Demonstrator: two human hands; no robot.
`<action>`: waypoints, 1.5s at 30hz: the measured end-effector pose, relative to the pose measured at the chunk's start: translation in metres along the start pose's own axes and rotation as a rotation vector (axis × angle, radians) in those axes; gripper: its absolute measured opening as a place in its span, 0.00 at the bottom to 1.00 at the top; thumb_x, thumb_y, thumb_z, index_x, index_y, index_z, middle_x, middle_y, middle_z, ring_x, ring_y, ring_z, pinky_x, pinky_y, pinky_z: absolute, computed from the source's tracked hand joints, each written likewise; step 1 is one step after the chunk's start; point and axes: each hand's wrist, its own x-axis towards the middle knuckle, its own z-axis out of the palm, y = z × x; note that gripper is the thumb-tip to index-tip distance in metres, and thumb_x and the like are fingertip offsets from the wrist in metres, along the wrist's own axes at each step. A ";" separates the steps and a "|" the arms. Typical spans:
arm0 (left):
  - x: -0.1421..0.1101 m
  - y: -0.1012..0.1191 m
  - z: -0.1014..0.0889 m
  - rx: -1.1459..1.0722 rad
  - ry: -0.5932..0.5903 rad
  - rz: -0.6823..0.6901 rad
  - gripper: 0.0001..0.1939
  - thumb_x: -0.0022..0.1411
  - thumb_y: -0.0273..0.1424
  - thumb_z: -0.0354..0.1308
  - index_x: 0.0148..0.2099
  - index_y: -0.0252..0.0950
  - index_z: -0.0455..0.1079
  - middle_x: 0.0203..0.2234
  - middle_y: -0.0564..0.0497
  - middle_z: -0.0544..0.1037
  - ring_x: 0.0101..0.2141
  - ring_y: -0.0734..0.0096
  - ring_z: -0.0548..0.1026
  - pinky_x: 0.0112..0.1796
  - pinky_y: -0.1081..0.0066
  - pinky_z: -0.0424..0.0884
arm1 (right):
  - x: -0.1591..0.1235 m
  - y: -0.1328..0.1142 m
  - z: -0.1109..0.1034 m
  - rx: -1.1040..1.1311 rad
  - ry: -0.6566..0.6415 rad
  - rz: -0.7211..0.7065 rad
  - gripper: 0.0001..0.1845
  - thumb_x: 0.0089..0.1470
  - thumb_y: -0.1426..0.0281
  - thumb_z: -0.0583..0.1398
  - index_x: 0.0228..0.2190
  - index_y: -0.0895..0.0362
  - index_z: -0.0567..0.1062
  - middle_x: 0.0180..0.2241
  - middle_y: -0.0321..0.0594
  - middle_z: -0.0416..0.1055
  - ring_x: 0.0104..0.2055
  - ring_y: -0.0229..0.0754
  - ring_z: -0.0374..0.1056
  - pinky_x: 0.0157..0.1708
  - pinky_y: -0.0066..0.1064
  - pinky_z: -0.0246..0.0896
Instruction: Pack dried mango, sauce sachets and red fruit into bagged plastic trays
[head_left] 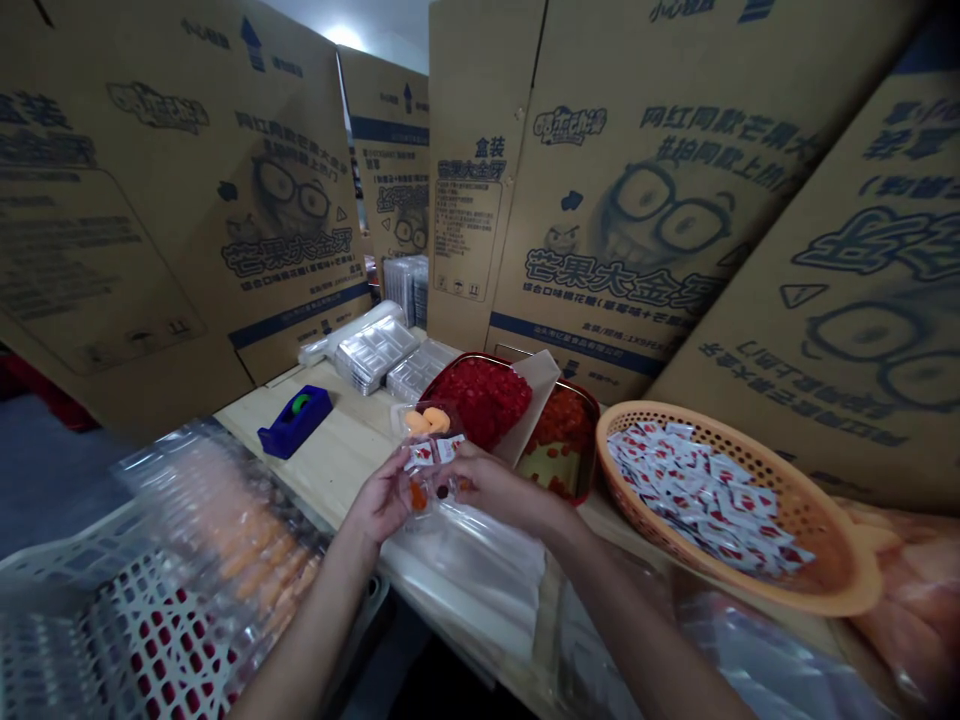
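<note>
Between my two hands is a clear plastic tray point(399, 414) with compartments. Its far part holds orange pieces point(427, 421), and two small white-and-red sachets point(421, 453) lie side by side in the middle. Nearer to me, an orange piece point(418, 495) and a dark red piece point(442, 492) sit in it. My left hand point(384, 498) grips the tray's left side with the fingers curled around it. At the right side, my right hand point(491, 485) has its fingers closed at the tray; whether they pinch a sachet is hidden.
Behind are red pieces point(480, 400) and orange-red pieces point(561, 425). An orange basket point(817, 598) of sachets point(701, 490) stands right. Left are a blue tape dispenser point(296, 424), stacked clear trays point(375, 352) and a white crate point(45, 570) under filled packs point(240, 530). Large cartons point(600, 200) wall the back.
</note>
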 end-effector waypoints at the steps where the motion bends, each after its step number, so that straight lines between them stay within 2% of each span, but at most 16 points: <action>1: -0.001 -0.002 0.001 0.003 -0.001 -0.005 0.14 0.60 0.29 0.50 0.49 0.37 0.65 0.36 0.47 0.77 0.36 0.64 0.76 0.40 0.61 0.71 | -0.002 -0.003 0.001 0.001 -0.005 -0.013 0.16 0.43 0.83 0.57 0.33 0.55 0.76 0.37 0.38 0.66 0.43 0.38 0.63 0.45 0.29 0.57; 4: -0.004 -0.006 0.005 0.010 0.012 -0.028 0.14 0.61 0.30 0.49 0.49 0.36 0.64 0.33 0.47 0.78 0.34 0.64 0.77 0.39 0.61 0.72 | -0.007 -0.009 0.000 0.022 0.027 -0.048 0.19 0.47 0.82 0.54 0.40 0.57 0.73 0.41 0.42 0.66 0.46 0.40 0.62 0.47 0.32 0.56; 7: -0.006 -0.010 0.007 0.018 0.012 -0.071 0.16 0.62 0.31 0.48 0.51 0.35 0.63 0.33 0.46 0.78 0.33 0.64 0.77 0.39 0.62 0.71 | -0.012 -0.013 0.002 0.069 0.056 -0.099 0.25 0.48 0.82 0.52 0.48 0.54 0.67 0.46 0.42 0.65 0.49 0.39 0.60 0.49 0.33 0.55; 10: -0.007 -0.015 0.010 0.019 -0.001 -0.106 0.17 0.62 0.31 0.47 0.53 0.34 0.62 0.33 0.45 0.78 0.33 0.64 0.77 0.39 0.62 0.71 | -0.024 -0.013 0.004 0.109 0.140 -0.061 0.28 0.49 0.80 0.52 0.52 0.53 0.63 0.48 0.41 0.65 0.48 0.39 0.61 0.47 0.32 0.57; 12: -0.007 -0.018 0.011 0.025 -0.003 -0.119 0.18 0.62 0.31 0.46 0.54 0.33 0.61 0.33 0.45 0.78 0.32 0.63 0.77 0.39 0.62 0.71 | -0.038 -0.008 0.003 0.104 0.307 0.019 0.22 0.50 0.77 0.52 0.48 0.54 0.65 0.46 0.42 0.66 0.45 0.39 0.63 0.44 0.32 0.59; 14: -0.008 -0.020 0.012 0.039 -0.001 -0.138 0.19 0.62 0.32 0.46 0.54 0.32 0.61 0.33 0.44 0.79 0.33 0.62 0.77 0.38 0.63 0.71 | -0.059 0.004 0.002 0.044 0.561 0.146 0.15 0.51 0.73 0.52 0.42 0.56 0.69 0.41 0.43 0.67 0.42 0.41 0.64 0.41 0.33 0.60; 16: -0.009 -0.022 0.013 0.053 -0.004 -0.154 0.19 0.62 0.32 0.47 0.54 0.31 0.61 0.34 0.42 0.79 0.34 0.61 0.77 0.38 0.63 0.72 | -0.085 0.022 0.005 -0.065 0.798 0.291 0.12 0.53 0.70 0.50 0.38 0.57 0.70 0.38 0.45 0.67 0.40 0.43 0.64 0.40 0.35 0.60; 18: -0.009 -0.024 0.013 0.064 -0.010 -0.159 0.20 0.61 0.32 0.48 0.55 0.31 0.61 0.35 0.42 0.79 0.34 0.61 0.77 0.38 0.63 0.72 | -0.112 0.043 0.013 -0.194 0.900 0.394 0.14 0.54 0.69 0.48 0.38 0.59 0.69 0.38 0.48 0.67 0.41 0.45 0.63 0.42 0.37 0.59; 21: -0.010 -0.027 0.015 0.079 0.004 -0.182 0.20 0.61 0.31 0.49 0.55 0.31 0.61 0.35 0.42 0.79 0.34 0.61 0.77 0.36 0.64 0.73 | -0.143 0.073 0.026 -0.416 0.895 0.512 0.17 0.55 0.69 0.46 0.41 0.62 0.70 0.43 0.52 0.67 0.47 0.47 0.61 0.48 0.40 0.54; 24: -0.012 -0.031 0.018 0.097 0.022 -0.212 0.19 0.62 0.32 0.48 0.54 0.29 0.61 0.35 0.40 0.78 0.34 0.60 0.77 0.36 0.64 0.73 | -0.159 0.097 0.034 -0.620 0.851 0.664 0.19 0.55 0.73 0.45 0.45 0.61 0.69 0.48 0.51 0.67 0.52 0.48 0.59 0.52 0.42 0.47; 28: -0.015 -0.037 0.020 0.125 0.046 -0.233 0.18 0.63 0.32 0.46 0.51 0.27 0.62 0.33 0.39 0.79 0.34 0.60 0.78 0.37 0.63 0.73 | -0.162 0.115 0.037 -0.727 0.742 0.741 0.20 0.55 0.77 0.44 0.42 0.59 0.71 0.41 0.47 0.72 0.47 0.47 0.63 0.52 0.44 0.41; 30: -0.017 -0.040 0.019 0.139 0.054 -0.237 0.18 0.63 0.33 0.45 0.51 0.28 0.62 0.33 0.40 0.79 0.34 0.61 0.78 0.38 0.63 0.73 | -0.162 0.120 0.039 -0.728 0.740 0.752 0.19 0.55 0.77 0.45 0.41 0.59 0.72 0.38 0.46 0.73 0.44 0.46 0.65 0.50 0.42 0.43; 33: -0.018 -0.042 0.017 0.155 0.048 -0.229 0.18 0.62 0.33 0.47 0.53 0.29 0.60 0.34 0.40 0.79 0.35 0.60 0.78 0.39 0.63 0.73 | -0.161 0.127 0.041 -0.705 0.791 0.727 0.18 0.56 0.76 0.45 0.42 0.58 0.71 0.40 0.45 0.73 0.45 0.44 0.64 0.47 0.37 0.45; 38: -0.019 -0.045 0.014 0.141 0.041 -0.213 0.19 0.62 0.31 0.48 0.54 0.29 0.59 0.36 0.40 0.78 0.36 0.60 0.77 0.40 0.61 0.72 | -0.162 0.136 0.041 -0.685 0.859 0.692 0.20 0.57 0.74 0.44 0.41 0.59 0.72 0.39 0.45 0.73 0.43 0.45 0.64 0.44 0.37 0.45; 45: -0.020 -0.048 0.016 0.157 0.057 -0.199 0.19 0.62 0.30 0.47 0.54 0.31 0.59 0.34 0.42 0.78 0.36 0.60 0.77 0.39 0.63 0.73 | -0.158 0.125 0.038 -0.710 0.945 0.634 0.23 0.60 0.65 0.42 0.39 0.58 0.73 0.36 0.46 0.71 0.41 0.46 0.62 0.43 0.39 0.45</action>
